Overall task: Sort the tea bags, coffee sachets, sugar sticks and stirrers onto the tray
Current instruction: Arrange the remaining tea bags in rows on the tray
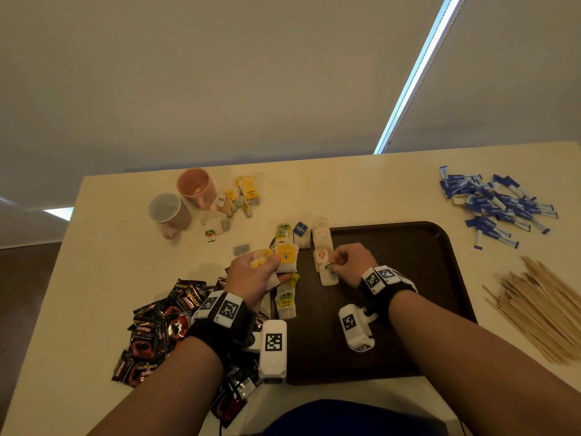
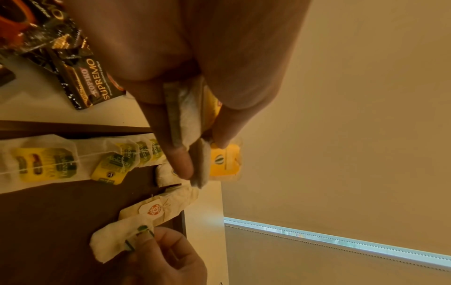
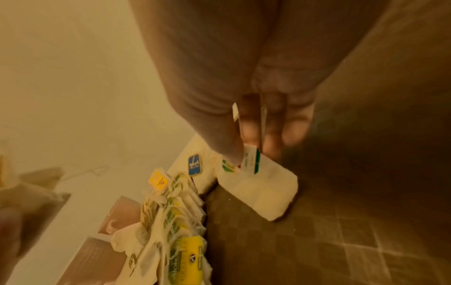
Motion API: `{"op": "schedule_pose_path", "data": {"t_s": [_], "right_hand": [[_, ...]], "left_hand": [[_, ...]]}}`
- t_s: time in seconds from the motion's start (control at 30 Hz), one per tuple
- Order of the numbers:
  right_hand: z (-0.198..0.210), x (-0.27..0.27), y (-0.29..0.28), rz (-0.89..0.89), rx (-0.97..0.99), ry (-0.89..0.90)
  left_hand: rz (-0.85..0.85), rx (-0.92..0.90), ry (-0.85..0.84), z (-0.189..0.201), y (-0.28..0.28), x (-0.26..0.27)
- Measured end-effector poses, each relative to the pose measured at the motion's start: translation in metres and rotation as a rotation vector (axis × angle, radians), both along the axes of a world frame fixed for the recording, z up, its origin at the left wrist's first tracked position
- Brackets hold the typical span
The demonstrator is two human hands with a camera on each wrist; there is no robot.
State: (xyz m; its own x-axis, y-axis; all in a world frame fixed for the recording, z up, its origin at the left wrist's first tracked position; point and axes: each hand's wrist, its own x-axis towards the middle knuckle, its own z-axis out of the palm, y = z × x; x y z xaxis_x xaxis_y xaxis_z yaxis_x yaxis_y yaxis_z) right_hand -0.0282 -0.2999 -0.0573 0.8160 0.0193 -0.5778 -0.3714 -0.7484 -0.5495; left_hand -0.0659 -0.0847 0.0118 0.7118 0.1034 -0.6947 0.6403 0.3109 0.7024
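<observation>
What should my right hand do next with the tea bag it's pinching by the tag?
Probably let the tag go: your right hand pinches the tag of a tea bag already lying on the tray at the near end of a row, and your left hand holds more bags to lay down.

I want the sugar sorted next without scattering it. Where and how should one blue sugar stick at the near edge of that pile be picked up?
Probably take a sugar stick on the blue sugar pile's near fringe, pinching its long sides at mid-length from above. It lies flat and apart on the table, so its neighbours should stay put. The right hand is nearer but pinches a tea bag tag.
</observation>
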Motion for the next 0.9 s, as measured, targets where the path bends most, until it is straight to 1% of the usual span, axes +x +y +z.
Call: {"op": "schedule_pose_path", "data": {"t_s": [0.07, 0.13, 0.33, 0.4, 0.43, 0.5, 0.57, 0.63, 0.67, 0.73, 0.8, 0.9], "right_hand": [[-0.002, 0.002, 0.005, -0.028, -0.027, -0.05], [-0.003, 0.005, 0.006, -0.068, -0.015, -0.077], [0.001, 0.005, 0.003, -0.111, 0.018, -0.133], [0.006, 0.003, 0.004, -0.111, 0.0, -0.212], [0.011, 0.002, 0.006, -0.101, 0.024, -0.263], [0.027, 0.001, 0.016, -0.038, 0.177, -0.312], [0.043, -0.003, 0.029, 0.082, 0.335, -0.284], [0.05, -0.006, 0.04, 0.152, 0.407, -0.27], [0.051, -0.008, 0.043, 0.148, 0.426, -0.282], [0.05, -0.01, 0.045, 0.085, 0.438, -0.306], [0.05, -0.011, 0.043, 0.034, 0.431, -0.306], [0.053, -0.013, 0.039, 0.016, 0.44, -0.292]], "left_hand": [[0.005, -0.006, 0.007, 0.001, 0.001, -0.001], [0.012, -0.015, 0.016, 0.002, 0.002, -0.002], [0.018, -0.031, 0.019, 0.002, 0.007, -0.006], [0.016, -0.031, 0.014, 0.001, 0.006, -0.007], [0.009, -0.027, 0.012, 0.0, 0.006, -0.007], [-0.019, -0.009, 0.001, -0.003, 0.004, -0.009], [-0.05, -0.003, -0.018, -0.005, 0.001, -0.01], [-0.076, -0.015, -0.031, -0.006, -0.001, -0.01], [-0.083, -0.022, -0.037, -0.006, -0.002, -0.011], [-0.077, -0.054, -0.042, -0.004, -0.004, -0.011], [-0.055, -0.121, -0.035, -0.002, -0.004, -0.011], [-0.03, -0.238, -0.027, 0.002, -0.001, -0.012]]}}
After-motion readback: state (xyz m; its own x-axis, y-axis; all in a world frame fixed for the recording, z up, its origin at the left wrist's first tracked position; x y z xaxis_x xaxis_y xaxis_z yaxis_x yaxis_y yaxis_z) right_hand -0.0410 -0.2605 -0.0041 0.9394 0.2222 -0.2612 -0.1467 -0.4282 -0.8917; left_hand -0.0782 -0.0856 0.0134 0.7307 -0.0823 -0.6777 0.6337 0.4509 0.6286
